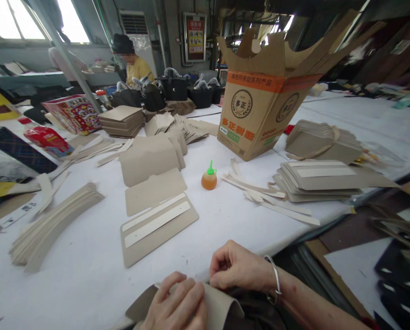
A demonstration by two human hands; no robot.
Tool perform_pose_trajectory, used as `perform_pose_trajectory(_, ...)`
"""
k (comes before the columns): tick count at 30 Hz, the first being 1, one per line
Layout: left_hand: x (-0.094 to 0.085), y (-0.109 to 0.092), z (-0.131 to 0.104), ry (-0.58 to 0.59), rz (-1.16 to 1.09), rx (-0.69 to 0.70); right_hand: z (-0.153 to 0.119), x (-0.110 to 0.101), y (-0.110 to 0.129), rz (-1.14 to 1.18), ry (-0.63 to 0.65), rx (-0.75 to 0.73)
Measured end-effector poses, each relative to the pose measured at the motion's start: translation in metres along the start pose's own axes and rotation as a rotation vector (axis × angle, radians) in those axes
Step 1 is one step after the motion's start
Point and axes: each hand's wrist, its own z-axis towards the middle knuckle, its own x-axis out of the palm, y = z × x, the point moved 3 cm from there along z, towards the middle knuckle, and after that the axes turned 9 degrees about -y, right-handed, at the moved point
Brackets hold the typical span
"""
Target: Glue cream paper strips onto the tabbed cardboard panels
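Note:
At the bottom of the head view, my left hand is closed over a curved beige board piece, its fingers bent across the top. My right hand, with a bangle at the wrist, is curled into a pinch at the board's upper edge; what lies between its fingertips is hidden. Ahead of my hands lies a flat beige panel with two pale strips on it. Beyond that panel are more beige panels. A small round bottle of amber liquid with a green nozzle stands to their right.
A fan of beige strips lies at left. Loose strips and stacked panels are at right, near a tall open carton. Black bags and a person in yellow are at the back. The table edge runs along the right.

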Motion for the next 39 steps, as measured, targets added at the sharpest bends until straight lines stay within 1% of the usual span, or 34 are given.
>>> perform_pose_trajectory(4, 0.006, -0.002, -0.002, -0.008, -0.021, 0.03, 0.001, 0.0, 0.001, 0.026, 0.02, 0.051)
perform_pose_trajectory(7, 0.009, -0.002, -0.004, -0.004, -0.031, 0.051, 0.002, 0.002, 0.002, 0.023, 0.007, 0.075)
perform_pose_trajectory(12, 0.007, -0.001, -0.007, -0.011, -0.007, 0.024, 0.006, 0.005, -0.004, 0.057, -0.029, 0.096)
perform_pose_trajectory(19, 0.008, -0.001, -0.01, -0.012, -0.008, 0.04, 0.005, 0.004, -0.007, 0.157, 0.034, 0.113)
perform_pose_trajectory(23, 0.01, -0.003, -0.01, -0.027, -0.011, 0.052, 0.006, 0.007, -0.008, 0.18, 0.028, 0.14)
perform_pose_trajectory(26, 0.009, -0.003, -0.011, -0.044, -0.003, 0.041, 0.008, 0.008, -0.01, 0.16, -0.002, 0.139)
perform_pose_trajectory(28, 0.008, -0.002, -0.012, -0.035, 0.002, 0.047, 0.008, 0.008, -0.01, 0.14, -0.015, 0.138)
perform_pose_trajectory(33, 0.007, -0.001, -0.014, -0.012, 0.001, 0.052, 0.006, 0.004, -0.005, 0.088, 0.012, 0.127)
perform_pose_trajectory(39, 0.01, -0.003, -0.013, -0.016, -0.001, 0.031, 0.004, -0.001, 0.008, -0.121, 0.03, 0.01)
